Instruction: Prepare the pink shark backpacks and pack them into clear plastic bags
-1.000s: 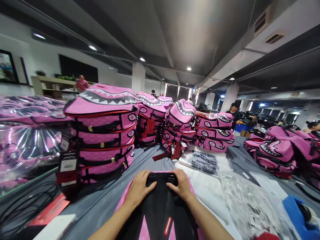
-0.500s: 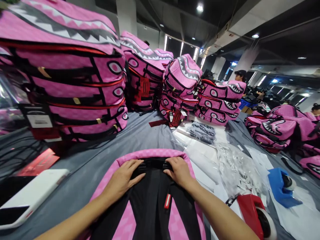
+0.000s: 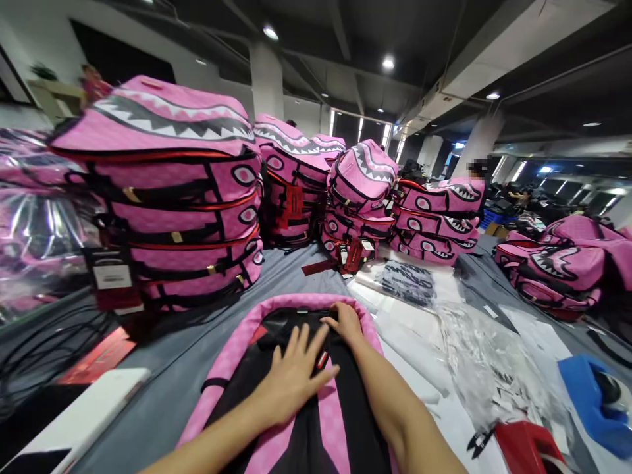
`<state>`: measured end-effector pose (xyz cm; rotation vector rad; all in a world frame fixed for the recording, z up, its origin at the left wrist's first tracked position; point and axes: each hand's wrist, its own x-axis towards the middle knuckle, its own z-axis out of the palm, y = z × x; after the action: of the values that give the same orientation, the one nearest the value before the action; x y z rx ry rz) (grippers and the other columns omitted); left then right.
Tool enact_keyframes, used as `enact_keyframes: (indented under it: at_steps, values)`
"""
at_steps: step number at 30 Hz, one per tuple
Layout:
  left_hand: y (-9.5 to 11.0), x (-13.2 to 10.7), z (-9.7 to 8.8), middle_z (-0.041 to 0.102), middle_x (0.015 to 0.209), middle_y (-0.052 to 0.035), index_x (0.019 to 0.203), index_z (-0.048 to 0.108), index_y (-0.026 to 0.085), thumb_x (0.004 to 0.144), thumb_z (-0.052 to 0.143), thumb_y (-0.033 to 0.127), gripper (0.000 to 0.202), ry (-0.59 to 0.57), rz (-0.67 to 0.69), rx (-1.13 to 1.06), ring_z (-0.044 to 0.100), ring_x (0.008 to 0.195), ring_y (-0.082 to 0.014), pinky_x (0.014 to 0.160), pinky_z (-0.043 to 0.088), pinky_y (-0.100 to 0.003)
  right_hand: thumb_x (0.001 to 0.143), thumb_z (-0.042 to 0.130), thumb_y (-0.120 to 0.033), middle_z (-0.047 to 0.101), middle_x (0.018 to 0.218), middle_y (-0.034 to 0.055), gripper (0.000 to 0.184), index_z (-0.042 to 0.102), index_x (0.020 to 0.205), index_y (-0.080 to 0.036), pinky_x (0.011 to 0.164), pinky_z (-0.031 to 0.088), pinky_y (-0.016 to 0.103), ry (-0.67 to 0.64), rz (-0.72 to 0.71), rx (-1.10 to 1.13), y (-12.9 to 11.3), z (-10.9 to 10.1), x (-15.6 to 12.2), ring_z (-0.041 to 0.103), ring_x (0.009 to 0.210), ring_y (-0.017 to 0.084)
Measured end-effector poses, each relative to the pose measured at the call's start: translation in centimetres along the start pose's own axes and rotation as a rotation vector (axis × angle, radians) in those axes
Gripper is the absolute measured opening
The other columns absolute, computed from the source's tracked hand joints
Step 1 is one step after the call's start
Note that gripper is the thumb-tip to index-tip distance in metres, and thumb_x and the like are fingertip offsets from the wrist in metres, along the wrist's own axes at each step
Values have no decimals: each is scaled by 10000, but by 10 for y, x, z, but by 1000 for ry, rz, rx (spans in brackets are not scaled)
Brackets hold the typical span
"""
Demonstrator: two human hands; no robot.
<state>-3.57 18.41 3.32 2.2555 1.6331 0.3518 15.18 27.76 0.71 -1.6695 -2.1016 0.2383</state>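
Note:
A pink and black backpack (image 3: 301,301) lies in front of me, its black panel and pink-checked strap pieces facing up. My left hand (image 3: 299,372) rests over the black panel with its fingers spread, holding nothing. At the top right of the backpack, my right hand (image 3: 345,322) has its fingers curled at the edge by the black top part. What lies under those fingers is partly hidden. A small red and white zipper pull (image 3: 322,360) shows between the hands.
Stacked pink shark-mouth backpacks (image 3: 178,191) stand behind, with more (image 3: 557,266) at the right. To the right lie clear plastic bags (image 3: 484,355), black snips (image 3: 478,442), a red tape dispenser (image 3: 530,447) and a blue one (image 3: 592,401). A white device (image 3: 99,408) sits at left.
My left hand has come off the backpack's top and moved right and down, its fingers now spread over the panel. My right hand stays near the top. The camera view has shifted.

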Motion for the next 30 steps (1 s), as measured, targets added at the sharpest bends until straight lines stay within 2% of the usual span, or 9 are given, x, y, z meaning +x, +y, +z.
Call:
enact_keyframes:
  at_steps: [4,9,12,14,18,22,25,27,30]
  values:
    - [8,5,11,229,1661,-205,1525,448,231,967,435,628,685,-37,-39,166,157,1538,-430,1226,193,-588,916,737,-326,709,1101,136,295,632,1136,-159,918,521,409,58,14,-99,-15,-2,-4,657,1061,290]
    - [-5,14,32,193,1686,-156,1515,459,296,959,481,599,634,158,-43,164,220,1524,-448,1216,232,-595,868,755,-165,586,1406,120,480,586,1312,-237,1093,427,420,17,-80,-243,-13,-46,11,499,1334,281]
    - [-16,8,55,264,1673,-145,1472,527,300,935,504,628,629,313,-13,153,302,1498,-450,1197,281,-600,677,907,-136,684,1222,132,609,647,1224,-202,919,518,383,-114,-45,-320,2,-67,33,638,1143,312]
    - [-25,5,70,293,1665,-137,1469,529,309,934,504,632,625,380,8,163,312,1497,-442,1195,286,-603,583,951,-129,729,1055,98,557,697,1077,-179,789,525,321,-207,-26,-352,10,-68,48,699,981,289]
    - [-46,15,84,391,1622,-134,1461,539,332,930,511,616,603,455,52,209,337,1485,-443,1170,298,-634,656,923,-197,740,914,41,355,714,942,-168,703,492,259,-274,-28,-384,14,-49,71,720,882,239]
    - [-49,36,69,412,1597,-188,1438,574,289,916,528,614,617,423,-11,251,399,1440,-472,1141,338,-620,651,949,-247,730,1092,150,561,677,1125,-120,795,554,349,-203,-42,-385,9,-42,75,703,1013,328]
    - [-41,41,59,407,1594,-209,1389,629,241,911,511,599,609,451,-52,185,410,1428,-483,1135,347,-623,775,869,-225,606,1348,246,580,607,1280,-110,1010,507,485,-150,-103,-360,-6,-50,46,595,1244,365]
    - [-36,39,57,431,1580,-204,1357,656,195,923,466,542,587,519,-22,57,396,1443,-465,1156,321,-630,884,770,-255,514,1482,202,482,592,1324,-175,1151,391,517,-122,-214,-319,-26,-57,4,476,1387,322]
    - [-34,39,59,477,1544,-211,1373,611,105,939,367,469,616,580,9,-121,375,1467,-415,1201,269,-624,959,657,-454,529,1491,96,371,632,1255,-231,1216,323,436,-58,-689,-163,-66,-62,-79,453,1391,222]
